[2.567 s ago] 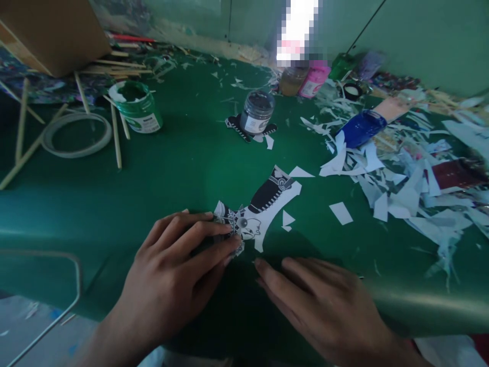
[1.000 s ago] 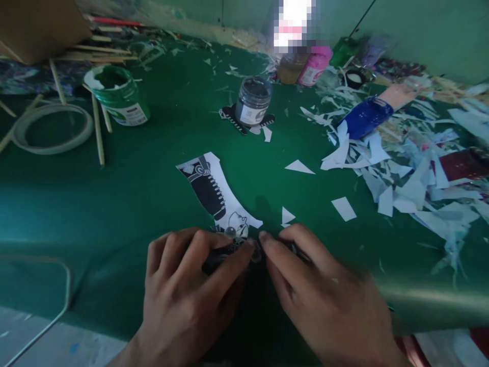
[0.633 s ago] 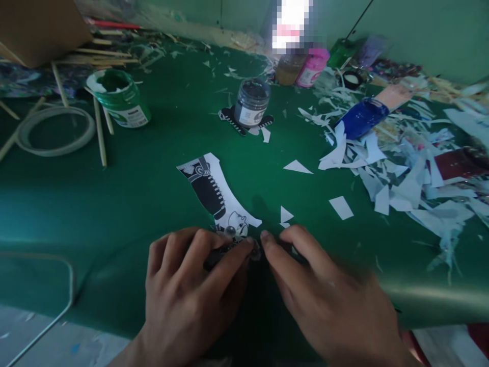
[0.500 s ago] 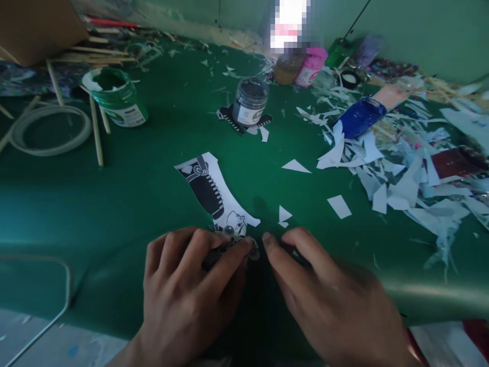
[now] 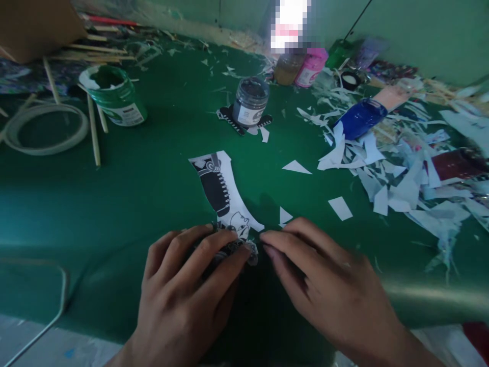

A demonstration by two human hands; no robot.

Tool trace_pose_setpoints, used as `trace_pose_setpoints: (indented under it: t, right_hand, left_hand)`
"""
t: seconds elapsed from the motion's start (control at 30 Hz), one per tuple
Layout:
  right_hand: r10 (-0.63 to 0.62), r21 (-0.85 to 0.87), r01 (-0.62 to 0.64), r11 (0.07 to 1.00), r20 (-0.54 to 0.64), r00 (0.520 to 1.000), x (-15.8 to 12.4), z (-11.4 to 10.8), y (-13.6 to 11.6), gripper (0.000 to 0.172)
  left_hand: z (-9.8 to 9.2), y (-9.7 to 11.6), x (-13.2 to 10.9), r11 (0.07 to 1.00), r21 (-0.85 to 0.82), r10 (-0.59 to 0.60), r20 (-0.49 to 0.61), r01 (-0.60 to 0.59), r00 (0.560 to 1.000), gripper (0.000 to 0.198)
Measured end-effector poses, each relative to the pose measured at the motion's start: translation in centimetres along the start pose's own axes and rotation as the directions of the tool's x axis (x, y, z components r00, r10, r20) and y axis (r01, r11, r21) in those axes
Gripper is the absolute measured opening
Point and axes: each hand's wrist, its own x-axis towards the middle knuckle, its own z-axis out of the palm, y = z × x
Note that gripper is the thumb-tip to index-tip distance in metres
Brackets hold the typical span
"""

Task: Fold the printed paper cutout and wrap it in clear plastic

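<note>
A black-and-white paper cut-out figure (image 5: 220, 189) lies on the green table sheet (image 5: 160, 183), its lower end under my fingers. My left hand (image 5: 187, 285) presses that lower end down with the fingers bent over it. My right hand (image 5: 324, 285) rests beside it, fingers stretched flat and together, the tips touching the cut-out's edge near a small shiny bit (image 5: 252, 252) that I cannot name.
A green paint pot (image 5: 114, 97) and wooden sticks (image 5: 92, 133) stand at the back left by a tape ring (image 5: 42, 127). A grey jar (image 5: 250, 102) sits on another cut-out at centre back. Paper scraps (image 5: 397, 178) and a blue tube (image 5: 361, 118) cover the right side.
The cut-out has swung round from pointing up-right to pointing up-left, then shifted slightly right. Both hands closed in on its lower end; my right fingers have now flattened out.
</note>
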Motion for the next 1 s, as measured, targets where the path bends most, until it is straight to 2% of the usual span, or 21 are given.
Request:
trace_pose_setpoints:
  t: [0.1, 0.27, 0.4, 0.53, 0.67, 0.9, 1.0]
  right_hand:
    - [-0.058, -0.067, 0.059, 0.996, 0.011, 0.998, -0.10, 0.05, 0.09, 0.027]
    - [-0.092, -0.170, 0.089, 0.981, -0.014, 0.996, -0.48, 0.17, 0.06, 0.029]
    - [-0.078, -0.158, 0.072, 0.985, -0.032, 0.996, -0.47, 0.31, -0.10, 0.027]
    - [-0.045, -0.066, 0.041, 0.997, -0.057, 0.997, -0.35, 0.29, -0.31, 0.024]
    - [-0.061, 0.025, 0.061, 0.998, 0.035, 0.997, -0.16, 0.03, -0.54, 0.020]
    - [-0.067, -0.157, 0.071, 0.985, 0.026, 0.997, -0.22, 0.06, -0.16, 0.025]
    - [-0.007, -0.103, 0.011, 0.995, 0.034, 0.999, -0.28, -0.15, 0.17, 0.025]
  left_hand:
    - [-0.20, -0.06, -0.08, 1.000, -0.030, 0.005, 0.004, -0.005, 1.000, 0.018]
    - [-0.12, -0.08, -0.23, 0.999, -0.039, -0.011, -0.009, 0.011, 1.000, 0.016]
    - [-0.08, -0.04, -0.17, 0.999, -0.032, -0.016, -0.009, 0.016, 1.000, 0.015]
    - [-0.14, -0.08, -0.10, 0.999, -0.027, -0.021, -0.017, 0.021, 1.000, 0.015]
    - [-0.33, -0.15, 0.03, 0.998, -0.053, -0.032, -0.002, 0.032, 0.999, 0.015]
    - [-0.61, -0.10, 0.19, 0.997, -0.056, -0.055, -0.001, 0.055, 0.998, 0.015]
    - [-0.60, -0.17, 0.22, 0.997, -0.052, -0.049, 0.021, 0.050, 0.999, 0.016]
